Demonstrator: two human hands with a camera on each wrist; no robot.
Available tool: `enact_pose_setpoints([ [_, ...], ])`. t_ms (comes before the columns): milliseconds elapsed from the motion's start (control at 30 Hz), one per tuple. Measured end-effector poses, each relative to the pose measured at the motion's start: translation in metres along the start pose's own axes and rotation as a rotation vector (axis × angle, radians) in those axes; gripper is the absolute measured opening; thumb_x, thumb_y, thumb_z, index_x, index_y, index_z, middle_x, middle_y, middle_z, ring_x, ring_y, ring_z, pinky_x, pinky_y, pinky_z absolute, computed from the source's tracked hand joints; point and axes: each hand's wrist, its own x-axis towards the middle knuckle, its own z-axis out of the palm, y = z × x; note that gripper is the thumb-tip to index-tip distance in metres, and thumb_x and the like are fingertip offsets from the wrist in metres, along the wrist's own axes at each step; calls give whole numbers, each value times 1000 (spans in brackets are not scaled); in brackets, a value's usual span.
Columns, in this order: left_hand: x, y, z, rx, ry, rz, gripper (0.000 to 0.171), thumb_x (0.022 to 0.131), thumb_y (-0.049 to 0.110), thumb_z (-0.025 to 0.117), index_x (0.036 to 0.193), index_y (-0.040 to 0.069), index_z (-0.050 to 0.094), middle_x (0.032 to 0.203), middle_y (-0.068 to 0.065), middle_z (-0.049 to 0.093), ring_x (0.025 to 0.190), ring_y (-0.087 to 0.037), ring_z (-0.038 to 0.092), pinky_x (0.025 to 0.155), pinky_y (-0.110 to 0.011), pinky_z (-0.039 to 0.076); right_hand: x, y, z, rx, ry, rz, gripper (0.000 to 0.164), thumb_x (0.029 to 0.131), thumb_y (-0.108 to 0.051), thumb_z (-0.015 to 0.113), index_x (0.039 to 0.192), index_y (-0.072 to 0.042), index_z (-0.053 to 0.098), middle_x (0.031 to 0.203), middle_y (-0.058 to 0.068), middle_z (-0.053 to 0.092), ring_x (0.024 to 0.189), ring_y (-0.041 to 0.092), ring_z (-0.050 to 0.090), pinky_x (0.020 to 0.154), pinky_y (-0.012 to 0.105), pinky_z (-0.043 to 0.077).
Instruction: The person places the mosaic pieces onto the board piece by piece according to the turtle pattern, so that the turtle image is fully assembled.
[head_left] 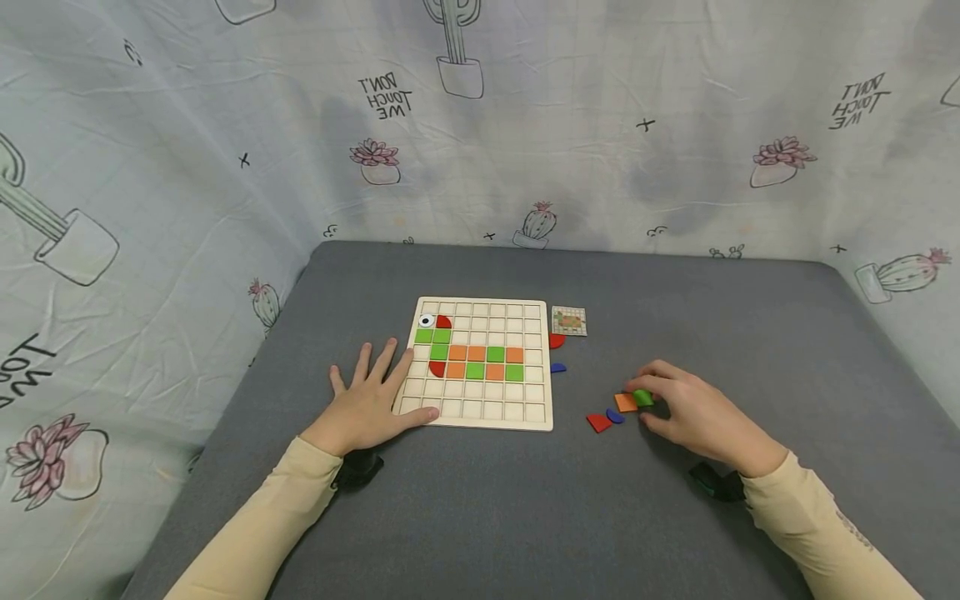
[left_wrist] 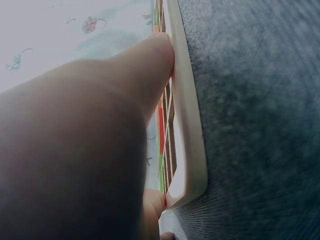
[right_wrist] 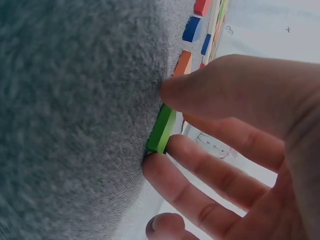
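A light wooden grid board (head_left: 480,408) lies on the table, with green, orange and red tiles and an eye disc (head_left: 427,321) forming a figure on it. My left hand (head_left: 363,414) rests with fingers spread at the board's left edge. Its thumb lies on the lower rim, which also shows in the left wrist view. To the right of the board, my right hand (head_left: 688,412) has its thumb and fingers curled about a green piece with a rounded edge (right_wrist: 164,127). An orange tile (head_left: 625,403) lies against that piece, partly behind the thumb in the right wrist view.
A red piece (head_left: 599,423) and a blue piece (head_left: 615,416) lie just left of the right hand. Beside the board's right edge are a small pattern card (head_left: 568,321), another red piece (head_left: 557,341) and another blue piece (head_left: 558,367). A printed cloth (head_left: 585,150) hangs behind the grey table.
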Motion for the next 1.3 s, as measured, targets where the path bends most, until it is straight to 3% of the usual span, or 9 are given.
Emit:
enact_pose_setpoints([
  [167, -1, 0, 0, 2, -5, -2, 109, 89, 82, 55, 169, 19, 17, 176, -17, 5, 159, -52, -3, 108, -89, -2, 0, 2, 1, -14, -13, 5, 36, 80, 0, 86, 113, -11, 77, 114, 1, 69, 96, 18, 68, 74, 39, 58],
  [900, -1, 1, 0, 4, -3, -4, 110, 89, 83, 54, 169, 18, 16, 176, -17, 4, 159, -52, -4, 107, -89, -2, 1, 3, 4, 21, 5, -42, 30, 81, 1, 85, 105, -18, 79, 98, -8, 65, 74, 4, 55, 60, 22, 46],
  [1300, -2, 3, -3, 8, -4, -7, 110, 89, 81, 55, 169, 17, 17, 176, -18, 6, 159, -52, -3, 108, -89, -1, 9, -1, 5, 49, 91, -137, 28, 79, 0, 87, 95, -22, 79, 95, -11, 63, 73, 1, 56, 60, 21, 47],
])
